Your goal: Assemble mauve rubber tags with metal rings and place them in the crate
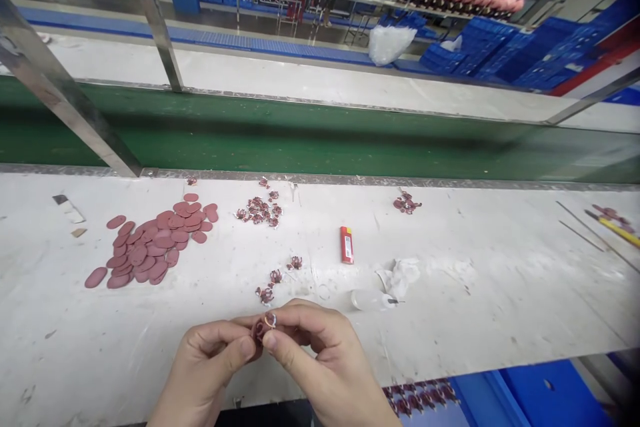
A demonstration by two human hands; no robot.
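My left hand [215, 355] and my right hand [323, 350] meet near the table's front edge, thumbs and fingertips pinched together. Between them is a small dark red figurine part [259, 330] with a curled shape and a pale, ring-like edge on its right side. Fingers cover much of it. Just beyond my fingertips lie a few similar small dark red parts [275, 277] with whitish bits. A larger cluster of such parts [259, 211] sits farther back. To the left spreads a heap of flat oval reddish-brown pieces [150, 247].
A red lighter [347, 245], a small clear bottle [370, 300] and crumpled white tissue [401, 277] lie right of centre. Thin rods and a yellow-handled tool [617, 230] are at far right. A green conveyor belt [310, 140] runs behind. Below right stands a blue crate [550, 393].
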